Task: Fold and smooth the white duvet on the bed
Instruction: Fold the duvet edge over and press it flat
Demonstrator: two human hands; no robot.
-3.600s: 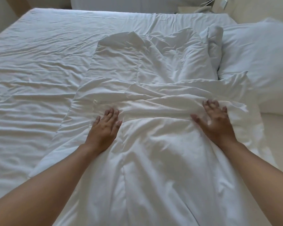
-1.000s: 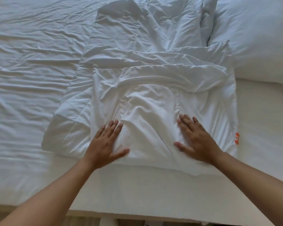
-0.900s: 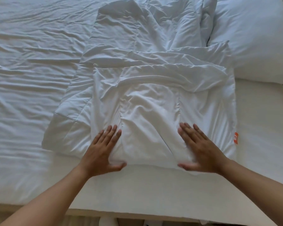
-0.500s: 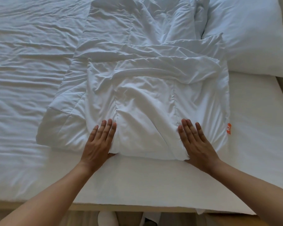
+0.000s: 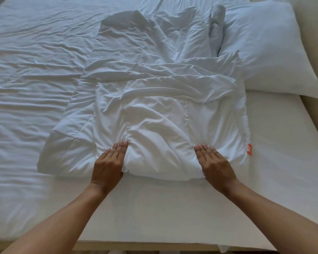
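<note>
The white duvet [image 5: 160,110] lies folded in several layers across the middle of the bed, creased, with a bunched part at the far end. Its near folded edge bulges between my two hands. My left hand [image 5: 108,165] lies flat with straight fingers on the near left of the top fold. My right hand [image 5: 215,164] lies flat the same way on the near right of it. Both thumbs are hidden at the fold's edge. A small orange tag [image 5: 249,149] sticks out at the duvet's right edge.
A wrinkled white sheet [image 5: 29,88] covers the bed to the left. A white pillow [image 5: 268,46] lies at the far right, touching the duvet. The bare mattress strip [image 5: 163,213] runs along the near edge, with the bed's wooden edge below it.
Both hands slid back along the duvet from its far fold to its near edge. In the last half second they pressed inward, puffing up the fold between them.
</note>
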